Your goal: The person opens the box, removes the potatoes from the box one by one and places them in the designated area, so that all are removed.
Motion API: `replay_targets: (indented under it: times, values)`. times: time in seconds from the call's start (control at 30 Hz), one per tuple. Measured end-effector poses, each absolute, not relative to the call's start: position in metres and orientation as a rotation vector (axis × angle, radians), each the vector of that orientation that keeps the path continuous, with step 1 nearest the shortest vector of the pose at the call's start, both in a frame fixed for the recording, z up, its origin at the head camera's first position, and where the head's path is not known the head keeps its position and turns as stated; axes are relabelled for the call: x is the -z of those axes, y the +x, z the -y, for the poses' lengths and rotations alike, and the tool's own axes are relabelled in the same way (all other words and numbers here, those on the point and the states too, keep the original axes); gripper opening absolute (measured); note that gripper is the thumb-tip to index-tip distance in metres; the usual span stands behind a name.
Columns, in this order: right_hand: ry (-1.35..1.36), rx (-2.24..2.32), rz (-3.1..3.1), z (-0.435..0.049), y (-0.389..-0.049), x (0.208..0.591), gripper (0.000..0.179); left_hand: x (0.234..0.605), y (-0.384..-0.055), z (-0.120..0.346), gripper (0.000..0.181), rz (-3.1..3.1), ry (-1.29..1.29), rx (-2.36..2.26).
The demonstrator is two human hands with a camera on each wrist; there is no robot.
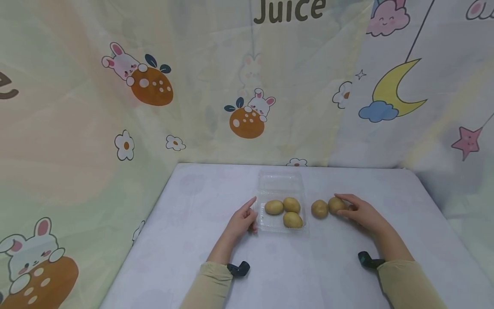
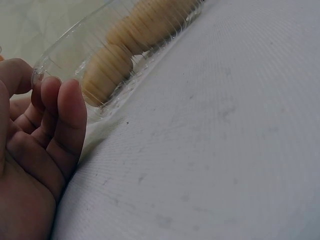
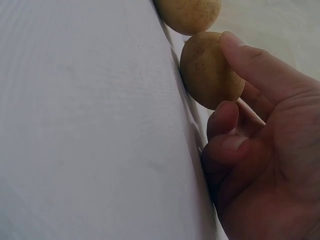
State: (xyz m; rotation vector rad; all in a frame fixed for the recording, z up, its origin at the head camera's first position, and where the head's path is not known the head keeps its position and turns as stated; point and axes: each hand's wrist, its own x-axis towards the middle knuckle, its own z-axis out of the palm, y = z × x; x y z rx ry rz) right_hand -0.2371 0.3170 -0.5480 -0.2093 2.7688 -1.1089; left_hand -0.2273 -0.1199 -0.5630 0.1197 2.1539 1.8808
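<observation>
A clear plastic container (image 1: 266, 225) lies open on the white-covered table, its lid (image 1: 281, 182) folded back on the far side. Three potatoes sit inside: a left one (image 1: 274, 207), a back right one (image 1: 291, 205) and a front right one (image 1: 293, 220). At the container's left edge, my left hand (image 1: 241, 221) holds the rim with its fingertips, as the left wrist view shows. My right hand (image 1: 360, 212) grips a potato (image 3: 207, 70) between thumb and fingers, right of the container. Close beside that potato lies another potato (image 1: 319, 209), nearer the container.
A white cloth covers the table (image 1: 200, 257). Behind and beside it hangs a printed curtain (image 1: 208, 86) with rabbits, flowers and a moon. Dark wrist devices sit on the left wrist (image 1: 238, 269) and on the right wrist (image 1: 370, 260).
</observation>
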Motion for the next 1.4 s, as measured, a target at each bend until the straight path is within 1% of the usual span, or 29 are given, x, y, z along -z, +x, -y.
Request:
replay_targets:
  times: [0.37,0.5,0.6,0.73,1.0,1.1,1.3,1.4]
  values:
    - [-0.138,1.1,-2.737,-0.317,-0.233,0.543,0.078,0.565,-0.228,0.12,0.056,-2.152,0.117,-1.881]
    - [-0.113,1.173,-2.754,-0.317,-0.23,0.538,0.075,0.565,-0.228,0.12,0.056,-2.151,0.115,-1.879]
    - [-0.122,1.219,-2.781,-0.314,-0.226,0.532,0.069,0.564,-0.227,0.119,0.056,-2.148,0.109,-1.879]
    - [-0.185,1.245,-2.761,-0.301,-0.224,0.518,0.063,0.564,-0.227,0.119,0.056,-2.149,0.109,-1.881]
    - [-0.411,1.257,-2.628,-0.267,-0.231,0.494,0.05,0.564,-0.228,0.12,0.056,-2.134,0.116,-1.897]
    - [-0.483,1.235,-2.569,-0.255,-0.235,0.488,0.05,0.563,-0.228,0.12,0.056,-2.133,0.107,-1.895]
    - [-0.55,1.167,-2.481,-0.238,-0.242,0.481,0.053,0.562,-0.228,0.12,0.056,-2.124,0.106,-1.899]
    - [-0.57,1.124,-2.432,-0.23,-0.246,0.478,0.051,0.562,-0.227,0.12,0.057,-2.116,0.109,-1.9]
